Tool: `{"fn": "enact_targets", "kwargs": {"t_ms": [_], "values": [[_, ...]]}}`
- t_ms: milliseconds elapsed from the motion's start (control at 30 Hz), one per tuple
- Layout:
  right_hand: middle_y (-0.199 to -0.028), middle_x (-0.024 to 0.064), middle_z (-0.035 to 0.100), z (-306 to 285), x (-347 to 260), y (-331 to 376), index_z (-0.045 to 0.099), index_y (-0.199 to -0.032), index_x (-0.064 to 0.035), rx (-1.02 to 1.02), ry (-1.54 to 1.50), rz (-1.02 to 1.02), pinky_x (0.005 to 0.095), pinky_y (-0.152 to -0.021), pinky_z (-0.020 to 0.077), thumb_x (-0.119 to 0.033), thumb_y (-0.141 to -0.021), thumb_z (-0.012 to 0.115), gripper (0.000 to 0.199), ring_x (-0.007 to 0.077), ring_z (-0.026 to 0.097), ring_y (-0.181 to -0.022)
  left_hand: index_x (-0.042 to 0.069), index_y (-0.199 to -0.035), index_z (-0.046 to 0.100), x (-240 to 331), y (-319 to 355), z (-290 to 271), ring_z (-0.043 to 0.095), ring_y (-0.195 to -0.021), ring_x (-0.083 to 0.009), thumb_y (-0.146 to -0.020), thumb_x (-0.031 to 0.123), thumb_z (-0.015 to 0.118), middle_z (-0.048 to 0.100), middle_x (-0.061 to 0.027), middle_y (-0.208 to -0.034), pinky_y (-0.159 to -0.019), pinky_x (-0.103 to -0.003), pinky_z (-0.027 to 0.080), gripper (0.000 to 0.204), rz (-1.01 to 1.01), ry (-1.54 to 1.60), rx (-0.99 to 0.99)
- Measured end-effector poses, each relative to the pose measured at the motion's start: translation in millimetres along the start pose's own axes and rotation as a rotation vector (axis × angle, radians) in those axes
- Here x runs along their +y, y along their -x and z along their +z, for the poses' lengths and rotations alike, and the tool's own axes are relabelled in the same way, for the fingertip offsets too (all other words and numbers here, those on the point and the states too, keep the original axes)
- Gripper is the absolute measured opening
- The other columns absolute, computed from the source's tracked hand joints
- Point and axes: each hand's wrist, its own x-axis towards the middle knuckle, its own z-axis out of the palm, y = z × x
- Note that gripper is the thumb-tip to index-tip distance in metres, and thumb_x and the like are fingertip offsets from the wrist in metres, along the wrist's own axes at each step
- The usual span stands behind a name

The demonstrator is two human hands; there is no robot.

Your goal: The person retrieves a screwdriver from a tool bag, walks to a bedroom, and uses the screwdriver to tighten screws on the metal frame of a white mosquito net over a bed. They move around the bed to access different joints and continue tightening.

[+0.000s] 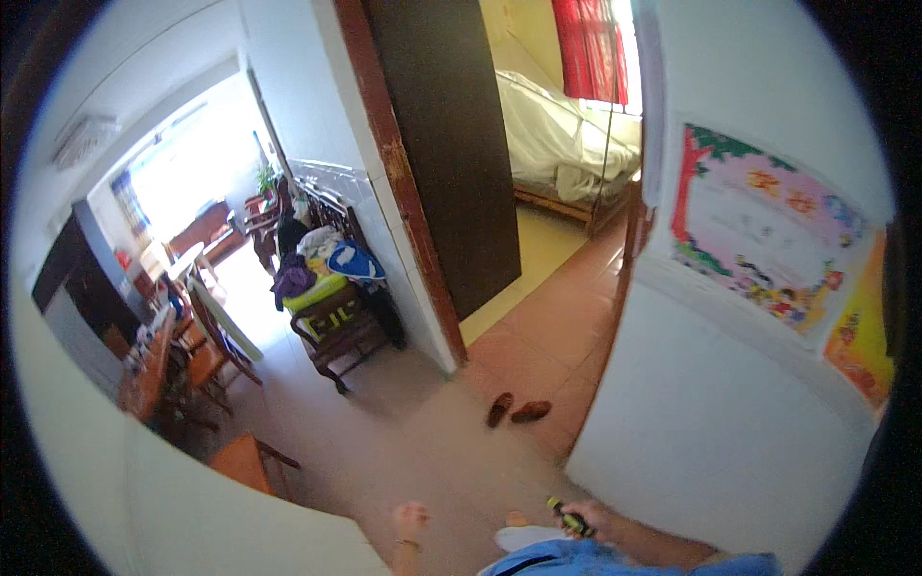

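Observation:
My right hand [594, 519] is wrapped round a short black tool with yellow-green bands [570, 516], held in front of my blue clothing [615, 561]. The tool's working end is not clear enough to name its kind. Lower down and to the left, my left hand [411, 521] hangs over the tiled floor with its fingers curled in. It is slightly blurred, and I see nothing in it. A thin band [409, 544] circles that wrist. One of my feet [518, 518] shows below, near the tool.
A dark door [447, 144] stands open to a room with a covered bed [552, 134]. Brown slippers [512, 411] lie by the doorway. A dark wooden bench [336, 357] piled with clothes lines the left wall; orange-brown chairs [252, 465] stand opposite. A poster [764, 230] hangs at right.

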Motion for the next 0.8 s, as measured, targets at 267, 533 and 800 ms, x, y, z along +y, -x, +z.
{"fn": "enact_targets", "kwargs": {"t_ms": [267,533,800], "values": [[-0.069,0.0017,0.054,89,-206,-156,0.058,-0.097,-0.0039,-0.025,0.341,-0.198,0.0230,-0.046,0.0411,-0.028,-0.093,0.048,0.026,0.0096,0.050,-0.052,0.002,-0.083,0.059,-82,-90,1,0.060,-0.058,-0.0182,-0.087,0.018,0.056,0.062,-0.0085,-0.068,-0.049,-0.029,0.046,0.017,-0.642,-0.286,-0.058],[-0.074,0.0027,0.058,99,-340,-264,0.058,-0.099,-0.0051,0.148,0.169,-0.241,0.0244,-0.049,0.0447,-0.026,-0.093,0.051,0.023,0.0098,0.054,-0.058,0.003,-0.085,0.058,22,-295,26,0.058,-0.062,-0.0186,-0.088,0.017,0.056,0.061,-0.0085,-0.070,-0.053,-0.030,0.047,0.015,-0.679,-0.348,-0.111],[-0.071,0.0060,0.060,32,-471,-312,0.059,-0.090,-0.0002,0.290,-0.075,-0.478,0.0283,-0.045,0.0447,-0.023,-0.091,0.052,0.024,0.0135,0.055,-0.052,0.005,-0.087,0.056,233,-494,186,0.057,-0.066,-0.0191,-0.089,0.017,0.055,0.060,-0.0084,-0.072,-0.057,-0.030,0.047,0.012,-0.327,0.221,-0.368]]}}
